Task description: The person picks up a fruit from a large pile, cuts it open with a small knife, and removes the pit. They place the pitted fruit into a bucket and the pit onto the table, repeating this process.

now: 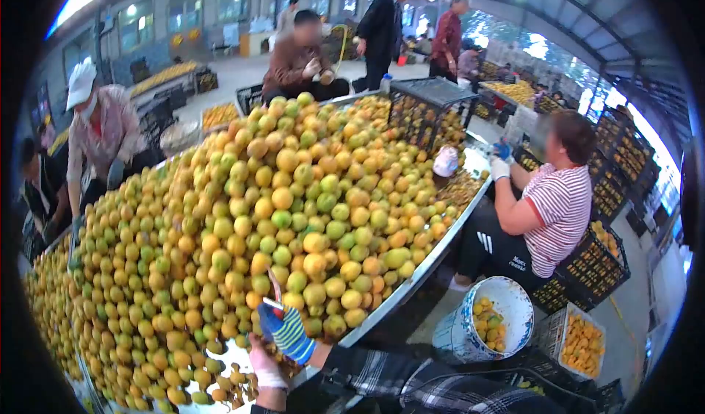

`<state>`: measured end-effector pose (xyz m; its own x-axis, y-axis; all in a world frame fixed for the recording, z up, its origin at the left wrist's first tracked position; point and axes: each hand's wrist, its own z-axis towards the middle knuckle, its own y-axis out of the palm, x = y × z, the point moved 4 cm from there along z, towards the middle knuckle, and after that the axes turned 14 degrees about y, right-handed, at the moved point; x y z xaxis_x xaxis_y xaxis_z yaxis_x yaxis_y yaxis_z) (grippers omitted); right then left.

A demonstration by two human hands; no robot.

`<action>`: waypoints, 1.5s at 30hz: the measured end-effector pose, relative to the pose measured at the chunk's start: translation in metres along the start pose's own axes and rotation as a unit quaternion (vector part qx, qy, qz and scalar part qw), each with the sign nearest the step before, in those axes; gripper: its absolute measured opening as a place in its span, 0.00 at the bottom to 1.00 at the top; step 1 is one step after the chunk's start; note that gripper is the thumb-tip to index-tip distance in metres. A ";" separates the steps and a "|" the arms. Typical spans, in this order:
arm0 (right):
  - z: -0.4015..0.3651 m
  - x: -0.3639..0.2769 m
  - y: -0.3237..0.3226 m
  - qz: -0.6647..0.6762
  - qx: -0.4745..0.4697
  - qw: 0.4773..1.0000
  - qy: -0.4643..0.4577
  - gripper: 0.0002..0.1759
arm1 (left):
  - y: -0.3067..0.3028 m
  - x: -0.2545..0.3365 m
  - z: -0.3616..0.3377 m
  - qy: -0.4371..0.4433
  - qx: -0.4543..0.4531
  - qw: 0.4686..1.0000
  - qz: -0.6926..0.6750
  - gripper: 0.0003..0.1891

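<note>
A large heap of yellow-green round fruit, which look like citrus (pixel 294 216), covers the sloping sorting table (pixel 433 256). In my right hand (pixel 290 333), gloved in blue and yellow-green stripes, is a pair of small clippers (pixel 274 293) with red on the handle and a thin blade pointing up. My left hand (pixel 266 362), in a pale glove with pinkish fingers showing, is just below and left of it at the near edge of the heap. Its fingers look curled, and what they hold is hidden. Brownish stems and small fruit (pixel 239 384) lie beside it.
To my right stand a white bucket (pixel 448 333) with fruit inside and a crate of orange pieces (pixel 582 344). A person in a striped shirt (pixel 551 204) sits at the table's right side. A black crate (pixel 433 109) rests on the far end; other people surround the heap.
</note>
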<state>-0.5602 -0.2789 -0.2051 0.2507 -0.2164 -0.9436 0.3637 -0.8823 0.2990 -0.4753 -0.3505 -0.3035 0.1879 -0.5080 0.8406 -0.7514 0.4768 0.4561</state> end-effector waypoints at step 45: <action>-0.023 -0.028 0.011 -0.654 -0.251 0.675 -0.233 0.13 | -0.013 0.094 -0.079 0.393 -0.107 0.849 0.337 0.15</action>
<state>-0.5426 -0.2724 -0.1722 -0.8450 0.3995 -0.3556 0.2886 -0.2192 -0.9320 -0.3981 -0.3477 -0.2067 0.1873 0.5270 0.8290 -0.7396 0.6310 -0.2340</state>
